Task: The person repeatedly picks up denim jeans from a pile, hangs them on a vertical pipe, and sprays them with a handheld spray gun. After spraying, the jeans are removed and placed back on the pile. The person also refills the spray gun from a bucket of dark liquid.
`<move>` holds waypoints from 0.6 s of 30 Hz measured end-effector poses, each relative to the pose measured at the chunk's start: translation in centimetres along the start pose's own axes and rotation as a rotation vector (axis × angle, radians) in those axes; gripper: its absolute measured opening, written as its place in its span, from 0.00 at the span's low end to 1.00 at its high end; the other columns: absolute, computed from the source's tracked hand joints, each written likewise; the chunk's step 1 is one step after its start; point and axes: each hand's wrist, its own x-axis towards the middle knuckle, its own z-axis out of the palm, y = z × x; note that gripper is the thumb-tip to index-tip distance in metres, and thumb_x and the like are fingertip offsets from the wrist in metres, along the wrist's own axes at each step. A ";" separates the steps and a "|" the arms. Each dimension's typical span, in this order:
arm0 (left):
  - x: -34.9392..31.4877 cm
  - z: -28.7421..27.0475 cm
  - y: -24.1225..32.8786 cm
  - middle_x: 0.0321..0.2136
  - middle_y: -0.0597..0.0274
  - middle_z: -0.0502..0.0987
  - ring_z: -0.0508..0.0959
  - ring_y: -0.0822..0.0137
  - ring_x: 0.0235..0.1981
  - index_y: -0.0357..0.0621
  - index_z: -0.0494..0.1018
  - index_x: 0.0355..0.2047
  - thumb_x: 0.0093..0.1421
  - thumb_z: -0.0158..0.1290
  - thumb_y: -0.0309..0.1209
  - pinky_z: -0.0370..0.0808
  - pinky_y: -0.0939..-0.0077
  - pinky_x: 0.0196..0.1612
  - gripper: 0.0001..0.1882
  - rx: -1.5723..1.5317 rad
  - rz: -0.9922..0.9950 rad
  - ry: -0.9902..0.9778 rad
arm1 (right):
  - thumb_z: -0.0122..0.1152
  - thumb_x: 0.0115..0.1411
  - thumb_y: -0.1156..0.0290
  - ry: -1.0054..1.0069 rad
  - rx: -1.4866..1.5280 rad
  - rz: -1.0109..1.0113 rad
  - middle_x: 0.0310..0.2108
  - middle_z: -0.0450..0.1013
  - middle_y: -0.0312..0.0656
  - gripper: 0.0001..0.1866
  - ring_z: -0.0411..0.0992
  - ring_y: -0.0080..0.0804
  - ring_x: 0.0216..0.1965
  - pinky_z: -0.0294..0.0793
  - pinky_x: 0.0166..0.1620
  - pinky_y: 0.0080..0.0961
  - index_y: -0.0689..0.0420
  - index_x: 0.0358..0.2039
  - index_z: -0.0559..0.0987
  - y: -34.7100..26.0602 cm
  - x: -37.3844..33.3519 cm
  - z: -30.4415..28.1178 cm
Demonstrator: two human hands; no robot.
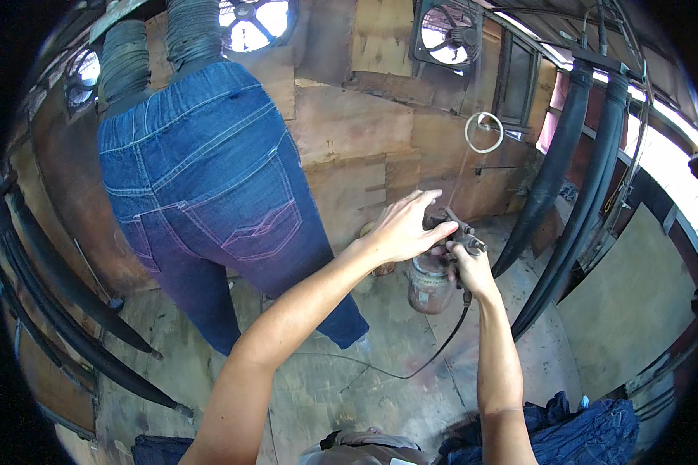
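My right hand [471, 267] is wrapped round a spray gun [464, 232]. A stained cup [431, 285] hangs below the gun, and a thin dark hose runs down from its grip. My left hand [403, 229] reaches over beside the gun with its fingers stretched out and thumb apart; whether it touches the gun I cannot tell. To the left, a pair of blue jeans [202, 163] hangs on an upright form, back pocket showing. A purplish tint covers the seat and thighs.
Black tubes [547, 155] hang on the right, and more dark tubes [77, 287] stand at the left. Fans [447, 36] sit in the patched board wall. A white ring [484, 132] hangs beyond my hands. Dark denim [551, 434] lies at the lower right; the hose [408, 377] trails across the floor.
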 end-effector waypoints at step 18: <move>-11.5 -11.2 5.7 0.54 0.45 0.72 0.74 0.46 0.55 0.42 0.57 0.66 0.50 0.67 0.43 0.73 0.54 0.56 0.47 0.133 -0.017 0.312 | 0.67 0.53 0.51 0.245 -0.874 -1.084 0.67 0.51 0.61 0.24 0.51 0.61 0.68 0.51 0.69 0.58 0.37 0.52 0.83 -4.8 -15.8 17.0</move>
